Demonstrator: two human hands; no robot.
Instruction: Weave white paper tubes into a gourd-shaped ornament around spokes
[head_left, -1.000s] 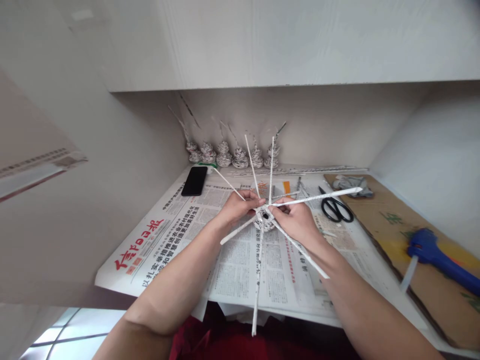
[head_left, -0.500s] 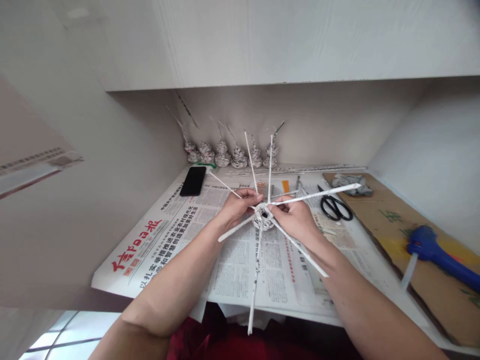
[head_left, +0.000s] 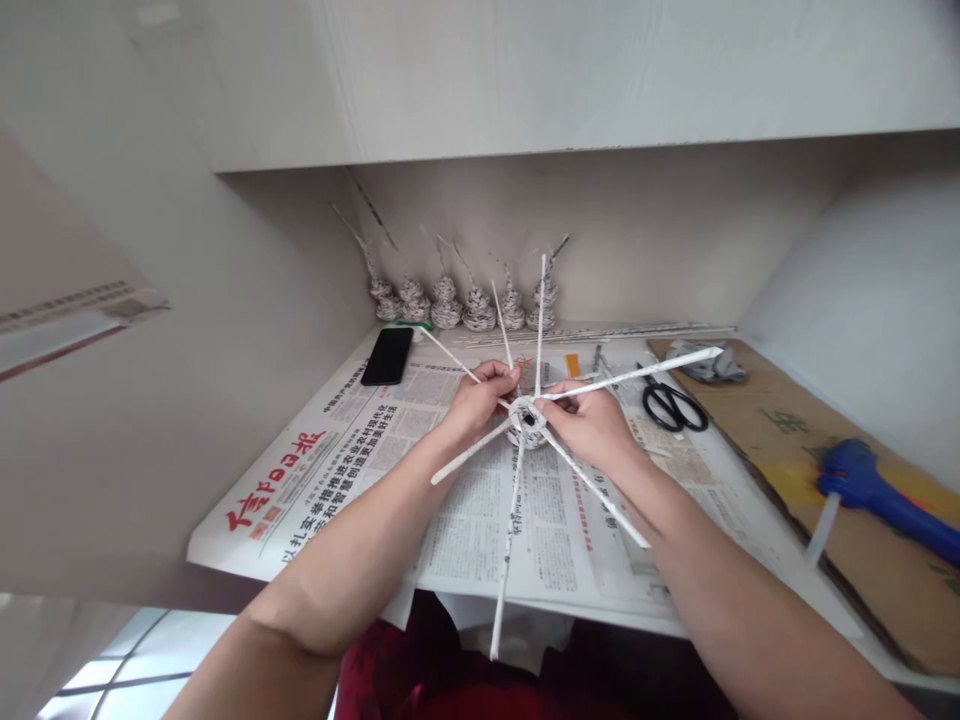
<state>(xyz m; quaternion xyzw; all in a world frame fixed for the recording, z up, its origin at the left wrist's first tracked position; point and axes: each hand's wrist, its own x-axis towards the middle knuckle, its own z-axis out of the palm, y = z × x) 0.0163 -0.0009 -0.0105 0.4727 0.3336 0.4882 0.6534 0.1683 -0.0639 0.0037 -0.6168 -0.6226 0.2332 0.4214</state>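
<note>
Between my hands is a small round woven piece (head_left: 529,434) made of rolled newspaper, with a dark hole at its centre. Several paper sticks fan out from it like spokes, one long paper stick (head_left: 505,570) pointing toward me. My left hand (head_left: 487,392) pinches a paper stick close to the rim on the far left side. The thumb of my right hand (head_left: 585,412) presses the right rim of the woven piece, its fingers curled behind under a spoke. Its fingertips are partly hidden.
Newspaper (head_left: 337,470) covers the table. A black phone (head_left: 387,356) lies left, and several gourd-shaped woven pieces (head_left: 478,310) line the back wall. Black-handled scissors (head_left: 675,406), cardboard (head_left: 780,480) and a blue glue gun (head_left: 862,480) are on the right. An overhead panel (head_left: 525,80) hangs low.
My left fingers have shifted slightly up and away from the rim, drawing the far-left spoke. The woven piece has tilted a little, and the view has moved slightly.
</note>
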